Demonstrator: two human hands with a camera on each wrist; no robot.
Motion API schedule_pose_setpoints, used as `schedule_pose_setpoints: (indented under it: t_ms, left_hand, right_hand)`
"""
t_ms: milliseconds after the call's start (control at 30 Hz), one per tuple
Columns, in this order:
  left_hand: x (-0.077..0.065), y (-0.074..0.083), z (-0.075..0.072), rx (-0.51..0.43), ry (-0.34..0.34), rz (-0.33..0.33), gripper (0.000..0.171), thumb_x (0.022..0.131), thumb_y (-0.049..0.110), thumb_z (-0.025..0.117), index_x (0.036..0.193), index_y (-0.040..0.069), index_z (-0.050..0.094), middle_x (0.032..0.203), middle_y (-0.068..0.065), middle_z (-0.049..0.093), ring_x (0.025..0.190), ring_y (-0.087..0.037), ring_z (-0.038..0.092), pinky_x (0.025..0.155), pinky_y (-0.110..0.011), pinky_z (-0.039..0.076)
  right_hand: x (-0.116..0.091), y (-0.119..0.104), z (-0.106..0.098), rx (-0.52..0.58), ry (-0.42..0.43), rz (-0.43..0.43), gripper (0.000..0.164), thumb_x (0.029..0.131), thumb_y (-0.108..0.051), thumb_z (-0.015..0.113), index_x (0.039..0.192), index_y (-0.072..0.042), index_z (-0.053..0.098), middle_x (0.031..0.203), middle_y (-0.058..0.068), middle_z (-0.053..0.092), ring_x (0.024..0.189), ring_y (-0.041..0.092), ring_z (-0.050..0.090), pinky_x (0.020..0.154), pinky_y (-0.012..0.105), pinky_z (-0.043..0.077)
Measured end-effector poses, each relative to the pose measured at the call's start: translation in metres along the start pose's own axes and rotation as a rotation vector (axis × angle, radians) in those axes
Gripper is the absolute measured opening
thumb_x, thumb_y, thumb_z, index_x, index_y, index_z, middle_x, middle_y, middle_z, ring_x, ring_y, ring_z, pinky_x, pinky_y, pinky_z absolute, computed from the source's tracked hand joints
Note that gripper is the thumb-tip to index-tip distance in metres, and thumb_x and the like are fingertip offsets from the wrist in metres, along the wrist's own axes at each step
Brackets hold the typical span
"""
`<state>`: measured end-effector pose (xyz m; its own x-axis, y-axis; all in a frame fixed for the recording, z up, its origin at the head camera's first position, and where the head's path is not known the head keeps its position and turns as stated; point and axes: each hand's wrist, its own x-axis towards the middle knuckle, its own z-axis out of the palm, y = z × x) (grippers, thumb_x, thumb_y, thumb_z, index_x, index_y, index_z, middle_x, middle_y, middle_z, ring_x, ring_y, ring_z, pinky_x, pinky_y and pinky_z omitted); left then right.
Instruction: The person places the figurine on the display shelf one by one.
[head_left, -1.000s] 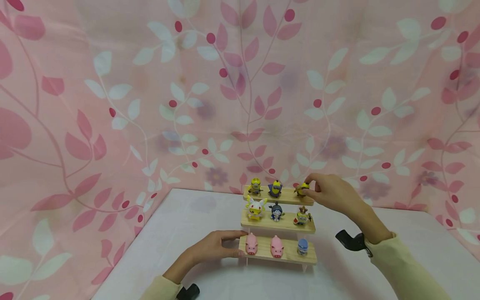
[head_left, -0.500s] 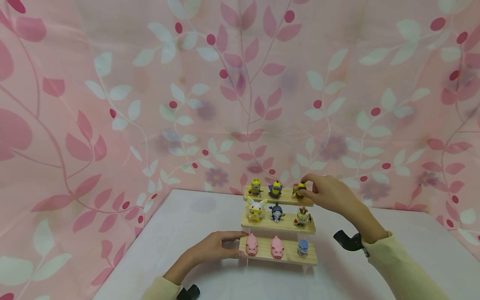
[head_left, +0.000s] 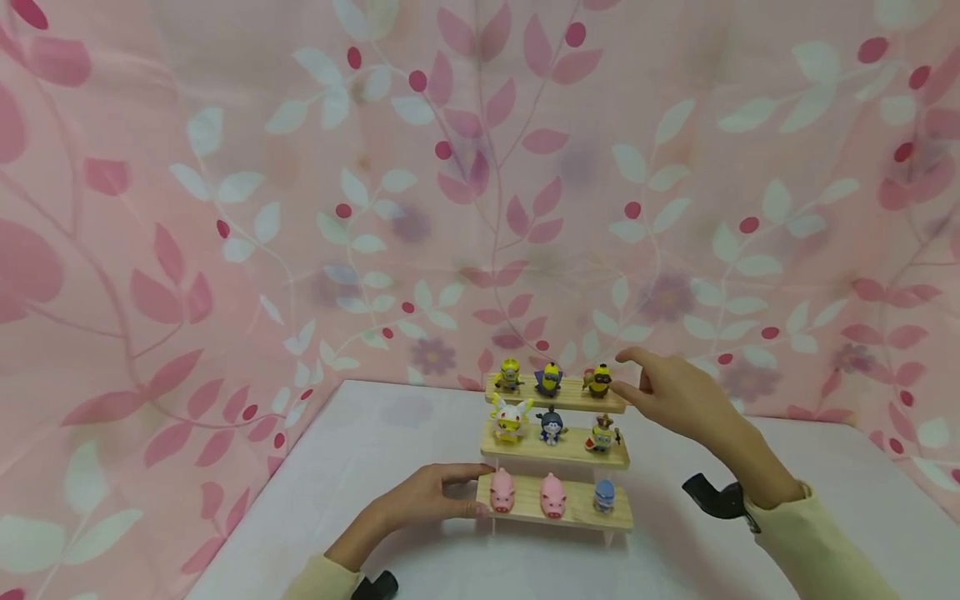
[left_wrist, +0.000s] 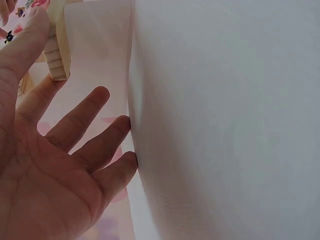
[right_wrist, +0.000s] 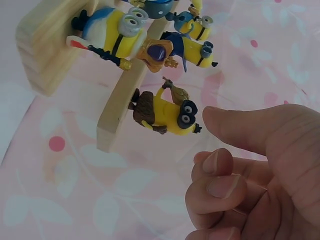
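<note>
A three-tier wooden display stand with small figurines stands on the white table. My left hand pinches the left end of its lowest board; in the left wrist view the thumb lies on one side of the board end and the index finger on the other, the remaining fingers spread. My right hand is just right of the top board, thumb and index apart, holding nothing. Nearest to it, a Minion figurine in brown fur stands upright at that board's right end, a gap between it and the thumb in the right wrist view.
Two more Minion figurines share the top board. The middle board holds a white-eared yellow figurine, a dark-haired one and a crowned Minion. Below are two pink pigs and a blue figurine. Floral cloth hangs behind.
My right hand has let go of the fur-clad Minion figurine and drawn back to the right, after shifting it slightly left. My left hand has kept its place on the lowest board.
</note>
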<state>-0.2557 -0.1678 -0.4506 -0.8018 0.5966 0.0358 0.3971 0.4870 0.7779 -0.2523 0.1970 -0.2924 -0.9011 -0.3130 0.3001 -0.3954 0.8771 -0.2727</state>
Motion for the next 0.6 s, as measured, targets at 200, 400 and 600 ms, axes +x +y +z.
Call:
schedule_pose_setpoints:
  t_ms: [200, 400, 600]
  left_hand:
    - [-0.004, 0.001, -0.002, -0.011, -0.002, -0.004, 0.052, 0.086, 0.044, 0.076, 0.135, 0.037, 0.059, 0.136, 0.015, 0.056, 0.131, -0.018, 0.048, 0.106, -0.047, 0.041]
    - [-0.007, 0.001, -0.003, -0.003, -0.024, 0.01, 0.051, 0.09, 0.044, 0.072, 0.138, 0.036, 0.057, 0.139, 0.013, 0.054, 0.133, -0.02, 0.045, 0.108, -0.049, 0.038]
    - [-0.013, 0.005, -0.014, 0.069, -0.059, 0.02, 0.053, 0.1, 0.045, 0.055, 0.147, 0.02, 0.049, 0.146, 0.002, 0.049, 0.133, -0.028, 0.045, 0.107, -0.052, 0.037]
  right_hand:
    - [-0.017, 0.003, 0.001, -0.021, 0.06, -0.026, 0.042, 0.094, -0.028, 0.069, 0.128, -0.007, 0.057, 0.065, -0.008, 0.051, 0.053, 0.01, 0.046, 0.048, 0.029, 0.04]
    - [-0.032, 0.01, 0.003, -0.075, 0.116, -0.049, 0.041, 0.093, -0.023, 0.068, 0.128, -0.005, 0.055, 0.073, -0.007, 0.054, 0.055, 0.009, 0.045, 0.047, 0.027, 0.039]
    - [-0.048, 0.025, 0.013, -0.125, 0.171, -0.066, 0.045, 0.091, -0.022, 0.072, 0.128, -0.004, 0.056, 0.101, 0.011, 0.064, 0.082, 0.027, 0.062, 0.061, 0.043, 0.053]
